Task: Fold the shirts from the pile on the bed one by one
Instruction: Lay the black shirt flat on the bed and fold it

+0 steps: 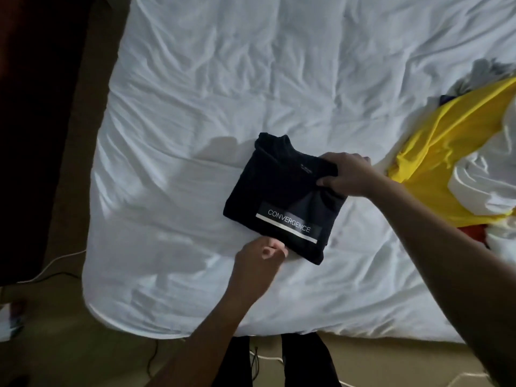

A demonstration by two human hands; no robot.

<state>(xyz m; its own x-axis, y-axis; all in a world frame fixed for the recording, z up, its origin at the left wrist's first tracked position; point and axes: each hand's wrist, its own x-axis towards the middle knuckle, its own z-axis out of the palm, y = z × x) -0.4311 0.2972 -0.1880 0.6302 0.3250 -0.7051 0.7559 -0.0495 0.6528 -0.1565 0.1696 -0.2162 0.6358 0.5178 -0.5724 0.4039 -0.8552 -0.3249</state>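
Bed [251, 65] with a wrinkled white sheet is filling most of the frame and carrying everything. Black shirt [268, 185] is lying at frame centre, folded to a compact rectangle, collar pointing to the upper left, turned a bit clockwise.

Right hand [349, 174] is gripping the shirt's right edge near the collar: thumb lying on top of the cloth, fingers curling over the edge. Left hand [259, 258] is sitting at the shirt's lower edge, fingers curled, tips tucking in at the fold and pinching it.

Pile [460, 152] is sitting at the right edge of the frame, just beside the right wrist and apart from the black shirt: yellow shirt [435, 152] spreading on top, white garment [485, 177] bunching over it, grey garment [480, 74] above, red cloth [474, 233] peeking out below.

Writing: white print [289, 224] on the shirt front is reading "CONVERGENCE" over a white bar. Neck label [305, 170] is showing, too small to read.

Cable [55, 263] is trailing on the floor [83, 358] at lower left.
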